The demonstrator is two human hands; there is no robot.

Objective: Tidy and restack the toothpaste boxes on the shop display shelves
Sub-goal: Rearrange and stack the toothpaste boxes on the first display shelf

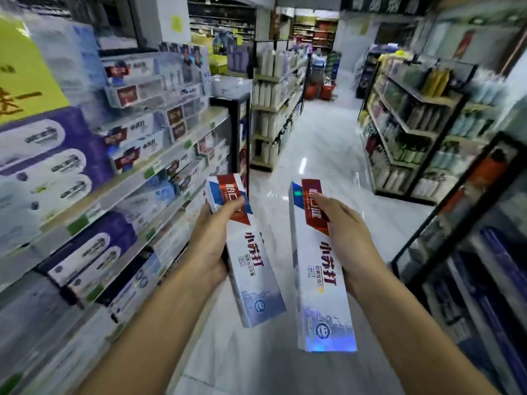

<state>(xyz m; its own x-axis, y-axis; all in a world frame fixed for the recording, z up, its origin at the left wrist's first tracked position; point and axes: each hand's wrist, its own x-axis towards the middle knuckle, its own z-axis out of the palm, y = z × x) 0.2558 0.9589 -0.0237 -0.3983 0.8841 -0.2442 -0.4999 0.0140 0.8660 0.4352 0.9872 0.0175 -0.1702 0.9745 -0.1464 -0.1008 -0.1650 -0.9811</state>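
Aisle floor (322,155): pale and glossy, running away between two lines of shelving.

Display shelves (168,159), person's left: several tiers with green price tags on the edges. They are blurred, so how neat each row is cannot be told.

Shelved toothpaste boxes (134,155): white-and-red cartons lying lengthwise in short stacks on the upper tiers. Some look set at uneven angles. The purple-and-white cartons (51,163) nearer the camera sit in fuller blocks.

Right-hand box (316,280): long white carton with a red panel at its far end, held over the floor and off the shelves, pointing up the aisle.

Left-hand box (251,266): same design, just beside the first but apart from it, its far end tilted toward the shelves.

Left hand (211,240): fingers wrapped behind its carton, thumb across the front.

Right hand (342,223): clasps its carton from the right edge, thumb on the red panel.

Progress, as a judgement: two cartons are in hand and not yet placed — restacking is under way. Both still need a slot on the left tiers, and the uneven stacks need squaring.
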